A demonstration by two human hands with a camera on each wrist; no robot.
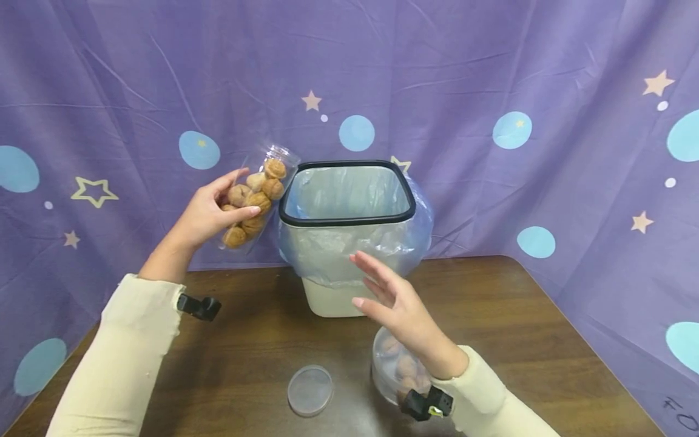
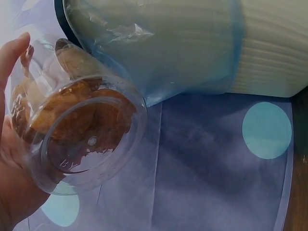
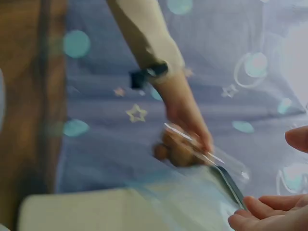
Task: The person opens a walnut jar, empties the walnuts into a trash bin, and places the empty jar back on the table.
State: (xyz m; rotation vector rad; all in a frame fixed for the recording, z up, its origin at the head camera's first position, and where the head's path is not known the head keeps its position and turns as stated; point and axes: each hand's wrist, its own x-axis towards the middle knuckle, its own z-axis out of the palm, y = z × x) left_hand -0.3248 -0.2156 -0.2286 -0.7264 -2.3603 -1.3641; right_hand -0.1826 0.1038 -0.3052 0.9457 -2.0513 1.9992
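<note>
My left hand (image 1: pixel 212 209) grips a tilted, seemingly lidless jar (image 1: pixel 260 197); tipping short of the bin (image 1: pixel 333 300) could scatter walnuts (image 1: pixel 273 188). Right hand (image 1: pixel 397 309) empty, extended.

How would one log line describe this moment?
left hand: grips tilted walnut jar beside lined bin | right hand: empty | round lid: on table

"Where could a hand cross the table (image 1: pixel 513 340)?"
"Along its right edge, to the rounded far corner."
"And the far edge?"
"The bagged bin (image 1: pixel 334 303) blocks its middle; the left hand (image 1: pixel 204 212) and jar (image 1: pixel 262 200) crowd the rim's left side."
"Nearer the front?"
"A container (image 1: pixel 389 373) stands below the right hand (image 1: pixel 401 309); the flat lid (image 1: pixel 310 391) can be passed over."
</note>
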